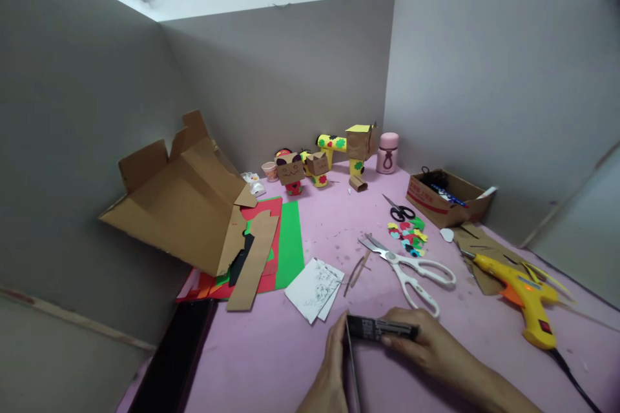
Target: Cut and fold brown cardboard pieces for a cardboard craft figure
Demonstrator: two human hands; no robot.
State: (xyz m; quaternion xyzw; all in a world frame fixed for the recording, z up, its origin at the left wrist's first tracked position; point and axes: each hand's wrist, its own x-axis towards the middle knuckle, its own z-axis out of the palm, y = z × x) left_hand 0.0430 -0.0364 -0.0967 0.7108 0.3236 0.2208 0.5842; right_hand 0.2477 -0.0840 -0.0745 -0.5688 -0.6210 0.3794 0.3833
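At the front of the table, my right hand grips a black cardboard piece with small pale print between thumb and fingers. My left hand is closed against a thin panel, seen edge-on and running toward me. Panel and printed piece meet at a corner near my left fingertips; whether they are one folded piece I cannot tell. Just beyond lie large white-handled scissors, thin brown scraps and white paper sheets with a line drawing.
A yellow glue gun lies right on cardboard. Behind it are a box of pens, black scissors and coloured cut-outs. Cardboard figures and a pink bottle stand back. Left are an opened carton and coloured sheets.
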